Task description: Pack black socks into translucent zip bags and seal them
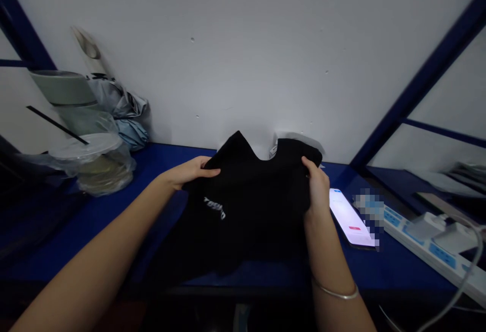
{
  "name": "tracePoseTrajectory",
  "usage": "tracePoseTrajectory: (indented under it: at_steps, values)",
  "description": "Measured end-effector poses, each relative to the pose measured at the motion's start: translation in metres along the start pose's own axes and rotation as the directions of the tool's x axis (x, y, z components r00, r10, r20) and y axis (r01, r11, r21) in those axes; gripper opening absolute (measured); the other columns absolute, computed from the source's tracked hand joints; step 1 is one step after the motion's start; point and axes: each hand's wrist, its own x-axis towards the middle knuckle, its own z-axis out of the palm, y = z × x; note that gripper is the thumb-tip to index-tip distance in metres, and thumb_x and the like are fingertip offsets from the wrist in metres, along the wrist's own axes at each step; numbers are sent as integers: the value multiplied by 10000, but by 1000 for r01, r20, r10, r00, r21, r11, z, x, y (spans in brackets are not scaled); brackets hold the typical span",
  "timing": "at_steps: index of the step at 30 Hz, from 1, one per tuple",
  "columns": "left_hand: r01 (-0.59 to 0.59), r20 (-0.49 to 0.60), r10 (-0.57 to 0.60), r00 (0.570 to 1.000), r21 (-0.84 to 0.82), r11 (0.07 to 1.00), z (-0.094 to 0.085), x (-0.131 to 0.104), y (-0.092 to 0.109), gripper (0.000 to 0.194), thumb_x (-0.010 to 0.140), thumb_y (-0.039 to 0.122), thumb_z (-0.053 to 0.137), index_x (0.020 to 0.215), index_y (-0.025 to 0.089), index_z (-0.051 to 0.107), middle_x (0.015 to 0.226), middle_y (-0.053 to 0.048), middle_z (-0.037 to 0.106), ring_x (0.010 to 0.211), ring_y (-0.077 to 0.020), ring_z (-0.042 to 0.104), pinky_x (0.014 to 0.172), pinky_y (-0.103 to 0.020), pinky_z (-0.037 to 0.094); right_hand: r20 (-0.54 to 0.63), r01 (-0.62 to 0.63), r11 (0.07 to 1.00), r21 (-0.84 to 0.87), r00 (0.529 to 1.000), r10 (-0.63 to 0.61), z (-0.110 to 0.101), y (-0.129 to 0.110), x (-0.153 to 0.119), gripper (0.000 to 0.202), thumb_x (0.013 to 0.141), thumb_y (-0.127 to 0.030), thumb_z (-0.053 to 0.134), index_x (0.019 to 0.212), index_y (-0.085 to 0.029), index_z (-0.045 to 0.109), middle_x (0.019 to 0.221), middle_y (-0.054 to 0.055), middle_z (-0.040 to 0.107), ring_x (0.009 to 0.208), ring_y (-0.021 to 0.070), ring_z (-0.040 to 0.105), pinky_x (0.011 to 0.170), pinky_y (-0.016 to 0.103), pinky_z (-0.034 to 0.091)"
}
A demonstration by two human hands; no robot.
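Observation:
A black cloth garment [254, 205] with small white lettering hangs spread between my two hands above the blue desk. My left hand [195, 171] pinches its upper left edge, thumb on the near face and fingers behind. On the other side my right hand [317, 185] grips the upper right edge, thumb in front. Between them the top edge dips in a curved notch, with a pointed corner at left and a rounded one at right. The lower part droops toward the desk's front edge, and its outline is lost in shadow. A bangle [337, 294] circles my right wrist.
Right of my right hand lies a lit phone [351, 218]. Beyond it is a white power strip [417, 241] with plugs and a cable. At left stand a bagged drink cup with straw [102, 165], a pale green container [66, 89] and a folded umbrella [114, 96]. A white wall [258, 53] backs the blue desk [178, 152].

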Motion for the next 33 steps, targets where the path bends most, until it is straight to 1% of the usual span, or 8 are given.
tracePoseTrajectory:
  at_steps: [8, 12, 16, 19, 23, 28, 31, 33]
  values:
    - [-30, -139, 27, 990, -19, 999, -29, -12, 6, 279, 600, 318, 693, 841, 180, 663, 664, -41, 659, 673, -210, 630, 647, -300, 501, 434, -90, 974, -207, 884, 174, -14, -9, -7, 270, 566, -388, 719, 627, -147, 615, 554, 8, 620, 502, 139, 558, 472, 249, 421]
    - [122, -40, -120, 992, 63, 991, -34, -3, -1, 312, 605, 310, 696, 890, 189, 657, 788, -52, 680, 667, -190, 635, 614, -267, 499, 438, -14, 960, -279, 888, 140, -21, -10, -5, 285, 587, -420, 692, 559, -147, 615, 528, 0, 604, 492, 127, 534, 482, 244, 396]
    - [157, 36, -166, 985, 183, 970, -33, 7, -13, 282, 629, 316, 667, 889, 208, 654, 837, -29, 684, 680, -164, 633, 630, -256, 491, 426, 236, 904, -357, 902, -67, -24, -6, 3, 226, 659, -384, 621, 741, -179, 671, 689, 7, 659, 646, 167, 581, 600, 292, 441]
    - [70, -81, -50, 996, 280, 958, -32, 14, -20, 226, 609, 300, 669, 811, 197, 671, 770, -13, 685, 678, -160, 623, 654, -253, 477, 410, 443, 713, -543, 881, -235, -26, 4, 11, 218, 697, -250, 552, 880, -227, 670, 869, 23, 670, 824, 209, 587, 761, 375, 429]
    - [-7, -231, 115, 966, 422, 906, -31, 24, -27, 218, 592, 303, 662, 782, 197, 674, 679, -4, 664, 628, -155, 596, 629, -251, 455, 268, 431, 488, -759, 890, -368, -30, 14, 18, 299, 684, -225, 547, 966, -222, 645, 839, 69, 654, 781, 239, 586, 764, 441, 416]
    - [-13, -378, 412, 829, 723, 691, -27, 24, -27, 198, 633, 336, 634, 796, 230, 672, 695, -9, 632, 694, -176, 566, 707, -282, 427, 278, 518, 424, -743, 815, -509, -26, 17, 18, 407, 699, -333, 548, 1058, -145, 584, 939, 127, 606, 818, 240, 567, 765, 428, 424]
    - [-113, -270, 611, 744, 851, 513, -7, 20, -23, 262, 752, 368, 529, 959, 241, 626, 1015, -46, 594, 988, -218, 505, 887, -354, 360, 353, 553, 450, -702, 818, -454, -21, 20, 17, 348, 730, -352, 513, 984, -135, 614, 885, 121, 627, 800, 227, 579, 736, 392, 437]
    - [-239, -75, 640, 765, 889, 390, 14, 19, -25, 307, 797, 372, 477, 1042, 227, 590, 1110, -73, 545, 1075, -232, 454, 956, -407, 300, 381, 554, 462, -693, 825, -418, -17, 22, 16, 324, 737, -354, 505, 950, -143, 624, 862, 112, 638, 776, 220, 586, 713, 380, 442]
